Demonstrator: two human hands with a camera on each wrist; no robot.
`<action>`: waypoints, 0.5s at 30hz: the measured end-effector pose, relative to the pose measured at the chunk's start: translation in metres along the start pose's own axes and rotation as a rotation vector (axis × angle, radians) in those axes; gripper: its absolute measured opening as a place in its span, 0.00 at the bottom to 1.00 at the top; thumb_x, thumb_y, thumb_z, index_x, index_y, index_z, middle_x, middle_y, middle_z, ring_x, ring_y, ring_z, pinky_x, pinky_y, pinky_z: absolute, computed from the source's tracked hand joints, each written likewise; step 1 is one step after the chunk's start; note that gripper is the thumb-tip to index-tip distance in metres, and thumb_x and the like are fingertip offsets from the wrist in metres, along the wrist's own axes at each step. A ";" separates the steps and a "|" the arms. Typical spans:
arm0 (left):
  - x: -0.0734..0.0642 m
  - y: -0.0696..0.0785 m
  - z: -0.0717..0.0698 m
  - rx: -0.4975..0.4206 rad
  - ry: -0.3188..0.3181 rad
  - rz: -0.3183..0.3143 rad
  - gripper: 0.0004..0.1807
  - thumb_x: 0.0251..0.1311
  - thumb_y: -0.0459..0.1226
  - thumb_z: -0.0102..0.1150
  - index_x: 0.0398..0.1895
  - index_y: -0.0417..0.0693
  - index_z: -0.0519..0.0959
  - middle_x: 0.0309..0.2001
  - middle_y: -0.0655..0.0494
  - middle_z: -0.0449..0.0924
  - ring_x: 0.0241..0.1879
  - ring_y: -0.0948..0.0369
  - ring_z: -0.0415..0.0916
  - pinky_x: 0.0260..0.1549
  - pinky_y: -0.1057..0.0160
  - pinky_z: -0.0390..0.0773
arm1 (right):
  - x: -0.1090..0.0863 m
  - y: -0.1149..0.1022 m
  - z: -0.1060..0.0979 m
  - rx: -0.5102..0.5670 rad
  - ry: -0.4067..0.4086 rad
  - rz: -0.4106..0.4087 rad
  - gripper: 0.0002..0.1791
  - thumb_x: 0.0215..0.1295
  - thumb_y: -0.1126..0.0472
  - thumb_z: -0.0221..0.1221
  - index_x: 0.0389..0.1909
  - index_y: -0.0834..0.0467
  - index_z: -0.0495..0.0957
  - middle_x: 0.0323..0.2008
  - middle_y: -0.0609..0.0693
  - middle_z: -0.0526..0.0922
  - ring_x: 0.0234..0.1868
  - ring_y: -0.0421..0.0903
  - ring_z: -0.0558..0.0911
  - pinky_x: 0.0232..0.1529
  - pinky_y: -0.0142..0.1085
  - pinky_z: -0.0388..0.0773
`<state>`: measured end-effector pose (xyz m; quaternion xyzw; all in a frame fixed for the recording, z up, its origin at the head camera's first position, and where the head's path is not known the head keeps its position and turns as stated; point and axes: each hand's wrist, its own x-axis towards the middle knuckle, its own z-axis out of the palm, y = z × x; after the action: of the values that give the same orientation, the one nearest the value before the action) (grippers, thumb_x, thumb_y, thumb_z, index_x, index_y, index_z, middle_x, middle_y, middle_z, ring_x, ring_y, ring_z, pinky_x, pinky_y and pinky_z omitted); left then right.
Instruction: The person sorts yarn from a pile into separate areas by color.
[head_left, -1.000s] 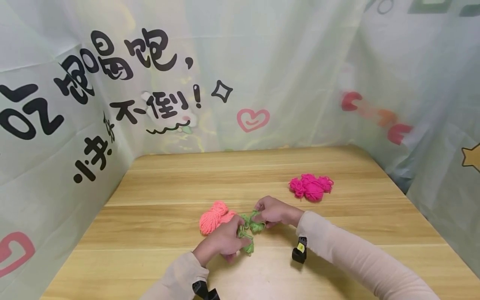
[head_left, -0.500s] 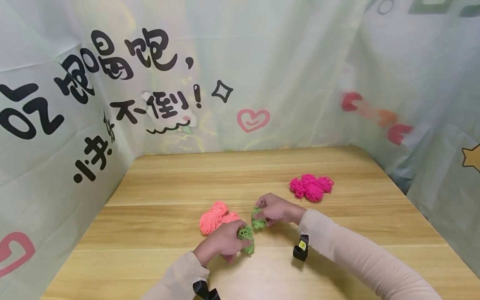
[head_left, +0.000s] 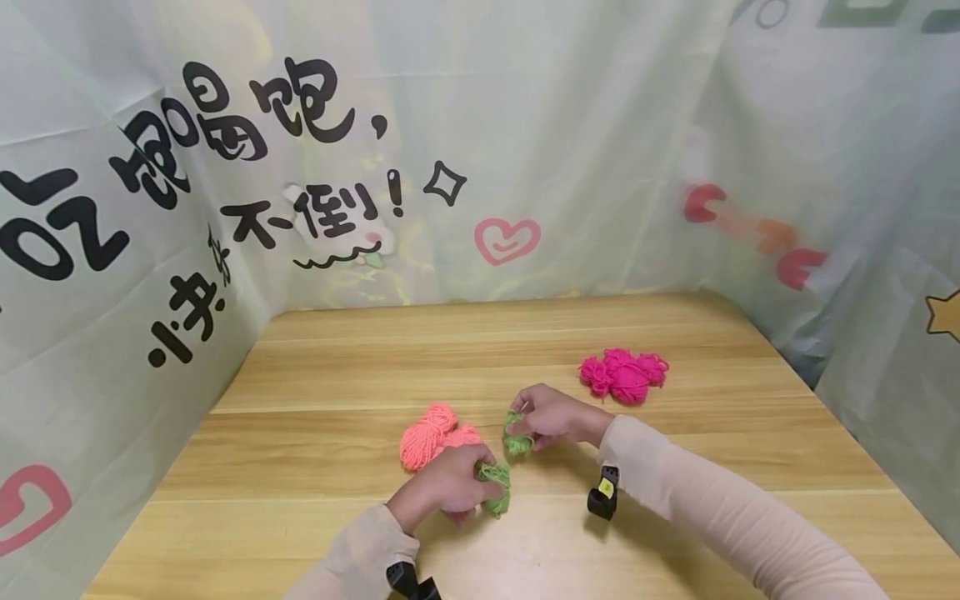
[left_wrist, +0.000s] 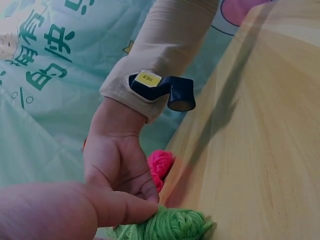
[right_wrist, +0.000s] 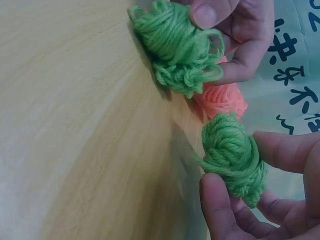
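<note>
In the head view my left hand (head_left: 456, 479) grips one green yarn bundle (head_left: 495, 487) low over the table. My right hand (head_left: 553, 414) pinches a second green yarn bundle (head_left: 517, 435) just up and to the right of it. A gap separates the two bundles. The right wrist view shows the right-hand bundle (right_wrist: 231, 155) between thumb and fingertips, and the left-hand bundle (right_wrist: 175, 45), with loose loops, under the left thumb. Coral yarn (head_left: 431, 437) lies right behind my left hand, which partly covers it.
A magenta yarn bundle (head_left: 622, 375) lies farther back on the right of the wooden table (head_left: 375, 358). Printed curtains (head_left: 585, 167) stand along the back and both sides.
The green yarn, bunched together between my hands a second ago, now shows as two bundles apart. My right hand has shifted slightly back with its bundle; the left has barely moved.
</note>
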<state>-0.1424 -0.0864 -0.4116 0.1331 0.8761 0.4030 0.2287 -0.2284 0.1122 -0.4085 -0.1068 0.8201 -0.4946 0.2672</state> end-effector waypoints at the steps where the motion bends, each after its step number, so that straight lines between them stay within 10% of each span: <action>1: 0.000 0.000 0.000 0.004 0.000 0.001 0.11 0.58 0.39 0.66 0.40 0.47 0.75 0.14 0.51 0.73 0.10 0.61 0.70 0.11 0.60 0.78 | 0.000 0.000 0.000 0.002 0.000 0.000 0.14 0.60 0.65 0.65 0.43 0.64 0.73 0.35 0.57 0.75 0.23 0.43 0.73 0.23 0.36 0.80; 15: 0.000 0.004 0.000 0.075 -0.006 -0.005 0.12 0.61 0.39 0.64 0.42 0.43 0.75 0.15 0.49 0.74 0.10 0.61 0.69 0.08 0.62 0.75 | 0.004 -0.004 -0.006 0.006 0.004 -0.007 0.15 0.61 0.63 0.65 0.45 0.64 0.74 0.34 0.57 0.76 0.21 0.44 0.74 0.26 0.40 0.82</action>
<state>-0.1418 -0.0837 -0.4082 0.1404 0.8903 0.3690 0.2270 -0.2351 0.1127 -0.4043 -0.1077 0.8187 -0.4982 0.2643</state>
